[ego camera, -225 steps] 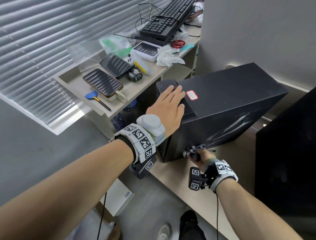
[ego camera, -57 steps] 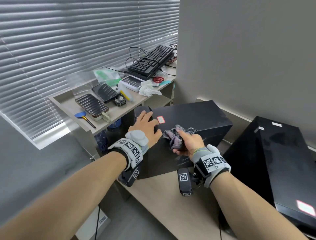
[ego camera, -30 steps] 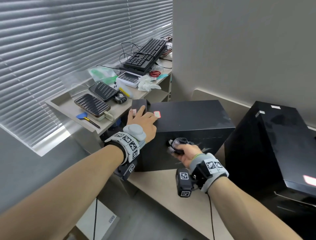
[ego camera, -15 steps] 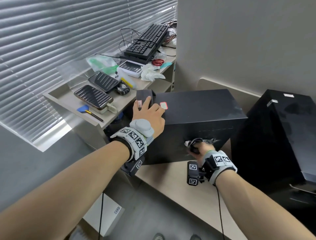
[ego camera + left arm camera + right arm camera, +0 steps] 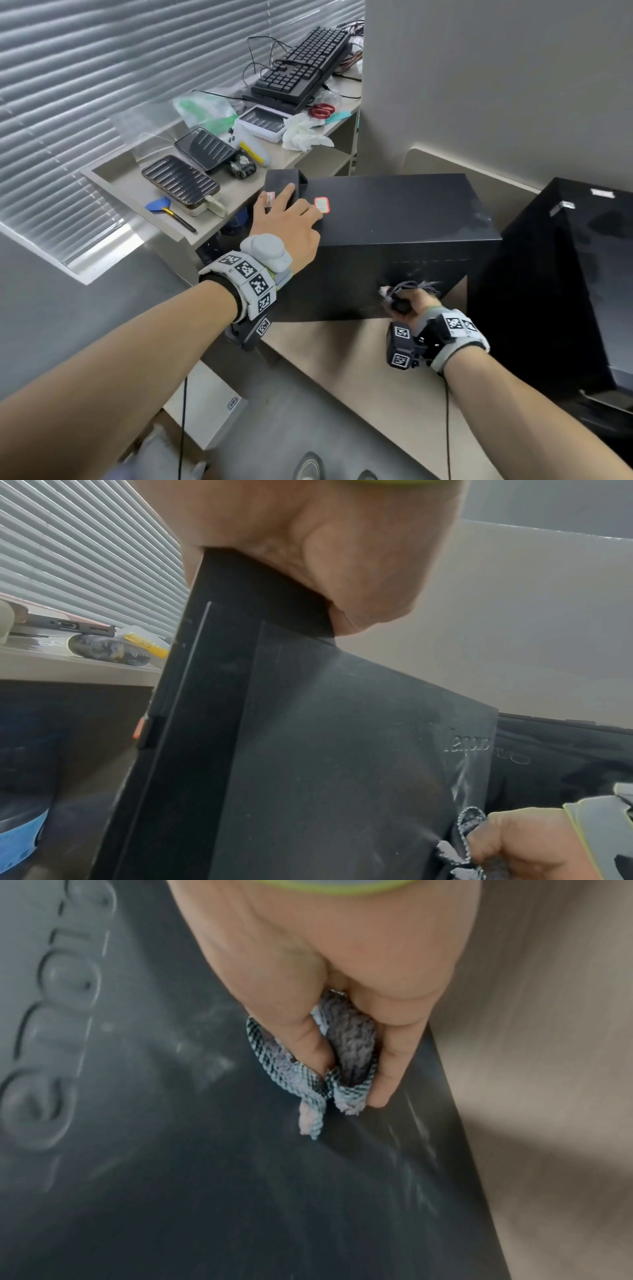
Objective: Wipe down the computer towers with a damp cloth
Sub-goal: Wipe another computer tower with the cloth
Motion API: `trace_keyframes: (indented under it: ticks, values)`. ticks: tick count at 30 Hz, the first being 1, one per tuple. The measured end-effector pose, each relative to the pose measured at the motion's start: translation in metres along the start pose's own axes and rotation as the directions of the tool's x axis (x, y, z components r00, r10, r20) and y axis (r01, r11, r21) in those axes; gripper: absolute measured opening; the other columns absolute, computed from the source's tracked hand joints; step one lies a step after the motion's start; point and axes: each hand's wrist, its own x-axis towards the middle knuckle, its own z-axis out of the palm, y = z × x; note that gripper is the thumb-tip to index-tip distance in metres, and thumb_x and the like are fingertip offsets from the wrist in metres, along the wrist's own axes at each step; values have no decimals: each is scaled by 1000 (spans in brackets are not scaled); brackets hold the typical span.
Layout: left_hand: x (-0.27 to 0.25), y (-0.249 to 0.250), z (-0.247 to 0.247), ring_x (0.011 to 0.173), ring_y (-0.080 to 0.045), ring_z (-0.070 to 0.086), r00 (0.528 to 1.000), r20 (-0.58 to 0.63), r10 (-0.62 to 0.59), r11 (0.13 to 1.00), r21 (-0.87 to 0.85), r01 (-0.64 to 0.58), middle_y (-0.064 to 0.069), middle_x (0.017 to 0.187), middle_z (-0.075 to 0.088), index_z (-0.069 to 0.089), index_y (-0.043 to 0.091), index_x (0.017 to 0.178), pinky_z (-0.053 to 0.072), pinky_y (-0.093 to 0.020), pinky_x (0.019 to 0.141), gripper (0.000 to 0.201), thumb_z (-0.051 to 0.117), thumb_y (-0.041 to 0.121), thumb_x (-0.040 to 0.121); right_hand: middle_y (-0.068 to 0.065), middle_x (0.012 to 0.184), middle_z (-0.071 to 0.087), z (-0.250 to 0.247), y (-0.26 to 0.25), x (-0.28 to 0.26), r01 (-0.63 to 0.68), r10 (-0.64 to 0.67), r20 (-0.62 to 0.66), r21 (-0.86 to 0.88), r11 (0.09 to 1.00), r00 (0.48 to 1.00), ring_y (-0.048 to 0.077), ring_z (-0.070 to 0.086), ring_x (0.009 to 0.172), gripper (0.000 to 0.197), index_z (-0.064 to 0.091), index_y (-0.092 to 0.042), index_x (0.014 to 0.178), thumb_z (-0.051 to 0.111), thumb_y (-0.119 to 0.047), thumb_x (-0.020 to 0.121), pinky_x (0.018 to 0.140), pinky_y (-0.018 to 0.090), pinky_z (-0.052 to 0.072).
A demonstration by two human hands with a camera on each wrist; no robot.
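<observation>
A black computer tower [image 5: 394, 219] stands on a beige low shelf [image 5: 359, 370]. My left hand [image 5: 287, 219] lies flat on its top near the front corner, fingers spread beside a red-edged sticker [image 5: 322, 205]. My right hand [image 5: 411, 303] grips a bunched grey checked cloth [image 5: 329, 1066] and presses it against the near side panel [image 5: 342, 764], low down by the right bottom corner. Wet streaks [image 5: 414, 1156] show on the panel beside the cloth. A second black tower [image 5: 561, 281] stands to the right.
A side shelf [image 5: 219, 192] at the left holds two ribbed trays, a blue scraper, tissues, red scissors and a black keyboard [image 5: 301, 68]. Window blinds [image 5: 85, 85] fill the left. A grey wall [image 5: 496, 85] rises behind the towers. A white box [image 5: 205, 404] sits on the floor.
My right hand carried the cloth from the tower's top down over the edge to the lower side panel, then slid it rightward along the bottom. The left hand stayed on top.
</observation>
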Motion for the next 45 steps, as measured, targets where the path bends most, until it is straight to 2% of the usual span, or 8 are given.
trace_keyframes:
  ticks: [6,11,19,23,29,32,36,45]
  values:
    - [1,6,-3,142,-27,27,999,19,-30,1000,-1,30,5,126,57,58,25,122,21,-57,110,50,31,28,80,14,62,70,-31,-11,5,5,-5,-26,-1,1000,1000,29,64,73,15,55,0,86,44,8,93,46,40,57]
    - [0,7,-2,143,-25,24,998,35,-55,998,8,54,6,130,55,57,26,124,19,-54,111,50,30,29,81,18,65,67,-4,16,21,-80,80,-4,-100,992,997,27,64,45,19,54,5,79,44,10,93,44,41,56]
    - [2,0,6,136,-29,38,998,-66,-1,1000,7,1,5,115,61,63,24,112,30,-57,105,50,26,29,79,22,88,68,52,63,26,-163,194,180,-175,971,964,44,59,111,19,53,0,104,41,10,92,48,38,57]
    - [-3,-2,6,137,-30,39,995,-96,41,999,10,-41,7,114,63,63,26,112,29,-58,107,47,28,29,81,17,65,70,17,38,41,-158,163,14,-177,971,987,25,70,58,13,58,11,86,46,13,86,67,43,57]
    - [0,-17,10,131,-30,44,975,-180,133,989,-47,-144,12,112,66,67,27,110,30,-49,105,40,37,29,83,3,52,65,31,67,57,-94,76,-88,-224,970,993,23,56,85,22,48,-16,83,39,0,95,80,38,57]
    - [1,-21,11,132,-31,42,972,-168,166,983,-56,-177,13,115,65,66,28,113,29,-49,105,40,38,31,85,15,54,59,73,94,40,-167,172,23,-141,976,985,27,54,71,36,55,1,63,35,16,90,63,45,58]
    - [0,-21,8,131,-33,43,966,-178,186,976,-79,-202,12,115,66,67,27,113,29,-50,105,41,37,31,85,26,83,65,90,87,7,-172,182,92,-108,979,979,43,62,84,17,55,10,90,38,15,90,48,47,57]
    - [0,-26,9,127,-36,47,961,-193,199,971,-92,-219,11,113,67,70,26,110,33,-51,103,42,35,33,87,5,54,67,37,37,-25,52,-46,-75,87,995,996,18,66,46,16,55,-9,84,45,-5,97,41,30,54]
